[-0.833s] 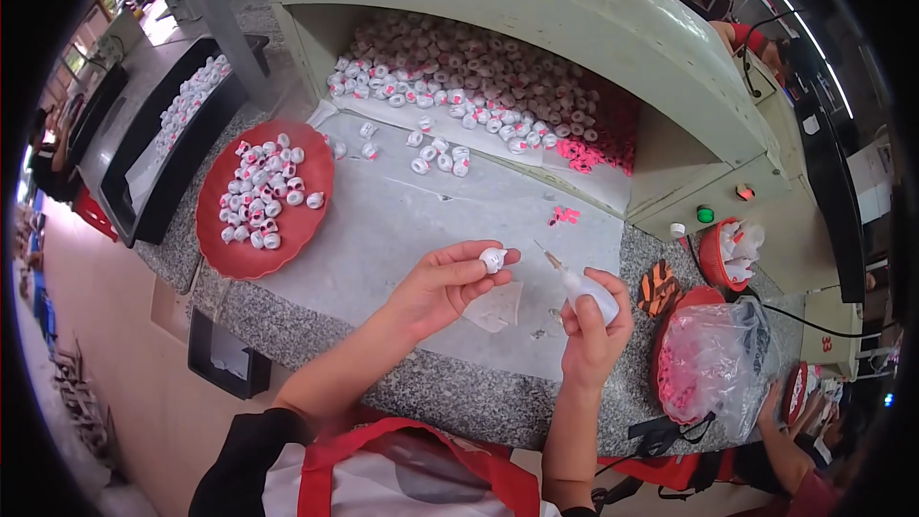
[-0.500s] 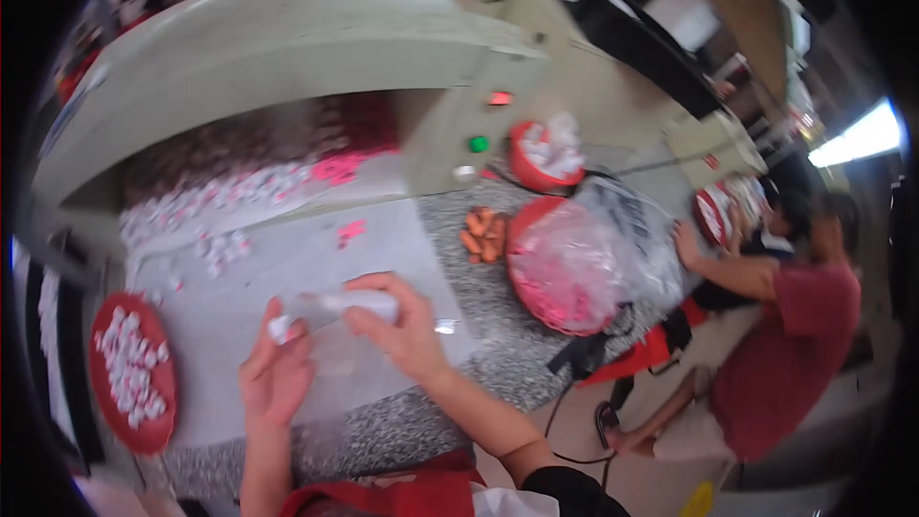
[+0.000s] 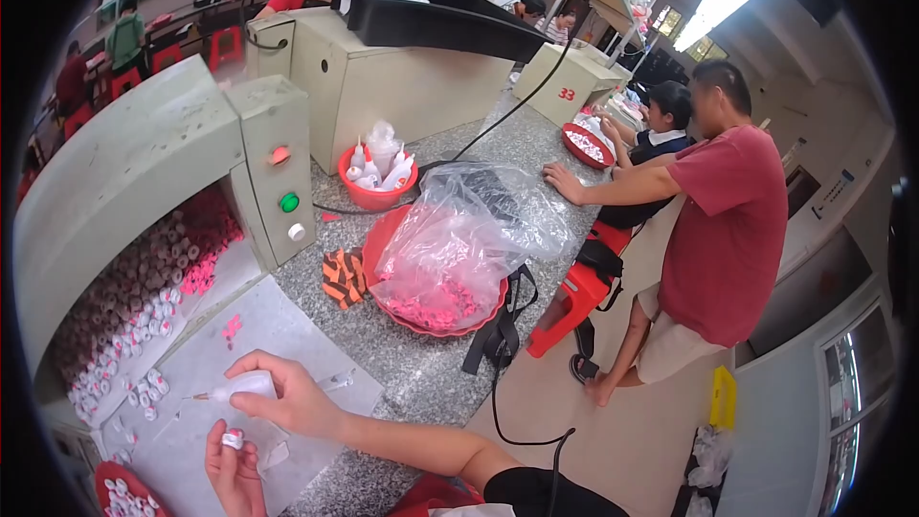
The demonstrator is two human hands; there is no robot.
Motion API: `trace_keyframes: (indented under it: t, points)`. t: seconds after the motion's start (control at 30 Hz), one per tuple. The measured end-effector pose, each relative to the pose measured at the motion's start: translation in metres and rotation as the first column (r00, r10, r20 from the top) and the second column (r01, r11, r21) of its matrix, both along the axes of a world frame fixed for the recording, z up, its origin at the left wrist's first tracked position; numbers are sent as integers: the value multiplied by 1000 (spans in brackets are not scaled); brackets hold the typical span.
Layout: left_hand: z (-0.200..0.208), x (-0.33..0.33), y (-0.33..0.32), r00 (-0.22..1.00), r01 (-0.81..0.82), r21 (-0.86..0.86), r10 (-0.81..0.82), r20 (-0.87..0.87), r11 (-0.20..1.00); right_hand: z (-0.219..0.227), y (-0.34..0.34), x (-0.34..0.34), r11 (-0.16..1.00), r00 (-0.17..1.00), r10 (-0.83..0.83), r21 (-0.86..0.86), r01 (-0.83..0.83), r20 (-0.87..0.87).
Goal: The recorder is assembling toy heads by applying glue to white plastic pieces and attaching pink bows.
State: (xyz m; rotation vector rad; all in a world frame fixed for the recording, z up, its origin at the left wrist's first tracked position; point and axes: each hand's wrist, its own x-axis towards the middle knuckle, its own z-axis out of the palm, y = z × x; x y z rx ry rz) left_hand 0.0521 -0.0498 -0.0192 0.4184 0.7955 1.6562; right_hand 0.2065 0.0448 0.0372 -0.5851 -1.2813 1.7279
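Observation:
My right hand (image 3: 292, 400) is closed around a white squeeze bottle (image 3: 251, 385) with a thin needle tip pointing left. Just below it, my left hand (image 3: 228, 469) pinches a small white rounded piece (image 3: 233, 438) with a pinkish-red mark. Tip and piece are apart. Both hands are over a white sheet (image 3: 287, 325) on the speckled counter. Several similar white pieces (image 3: 148, 393) lie on the sheet, and many more fill the opening of a pale machine (image 3: 124, 163). Small pink pieces (image 3: 232, 327) lie farther back on the sheet.
A red basket (image 3: 421, 327) holds pink pieces under clear plastic bags. Beside it are orange-and-black striped pieces (image 3: 345, 278) and a red bowl (image 3: 359, 193) of squeeze bottles. Another red basket (image 3: 103, 479) sits lower left. A person in a red shirt (image 3: 728, 230) leans on the counter.
The view has swung to the right, so machine and hands appear farther left. The bottle and the white piece are still held, with the bottle now above the piece.

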Motion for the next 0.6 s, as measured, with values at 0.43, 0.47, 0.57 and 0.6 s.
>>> trace_keyframes:
  t: [0.43, 0.47, 0.57, 0.6]
  points:
    - [5, 26, 5, 862, -23, -256, -111, -495, 966, -5, 4, -2, 993, 993, -81, 76, 87, -89]
    - [4, 26, 5, 869, -17, -252, -110, -483, 968, -6, 4, -2, 995, 993, -77, 58, 82, -84]
    - [-4, 25, 5, 881, -6, -246, -111, -460, 969, -7, 6, -2, 999, 999, -33, 28, 34, -42]
    - [-6, 24, 5, 885, -1, -247, -114, -451, 969, -8, 7, -2, 1000, 1000, 10, 10, -9, -7]
